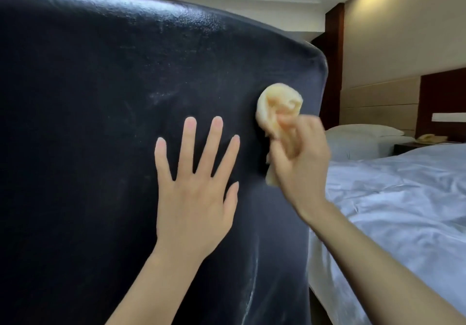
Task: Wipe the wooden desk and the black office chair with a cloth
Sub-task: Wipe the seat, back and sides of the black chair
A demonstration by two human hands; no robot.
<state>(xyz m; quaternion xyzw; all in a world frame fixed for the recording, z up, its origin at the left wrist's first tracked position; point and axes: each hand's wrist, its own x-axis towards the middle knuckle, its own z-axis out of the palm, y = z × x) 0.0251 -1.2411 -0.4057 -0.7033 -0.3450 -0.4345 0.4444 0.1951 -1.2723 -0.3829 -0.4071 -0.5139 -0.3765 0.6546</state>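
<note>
Chair back under the cloth

Backrest of the black leather-look office chair [106, 123] fills the left of the view, its glossy surface showing pale smears. The right hand [300, 166] has its fingers [285, 120] clamped around a bunched pale-yellow cloth [278, 103] and presses it against the backrest near its right edge. The left hand [194, 188] lies flat on the leather just beside it, fingers spread apart, holding nothing and apparently bracing the chair. The step in hand looks like wiping the chair; the wooden table is not in view, so its state cannot be told. The next move likely calls for sweeping leftward across the smeared patches while the flat hand keeps the chair from swivelling. A white-sheeted bed [403, 198] lies to the right.
</note>
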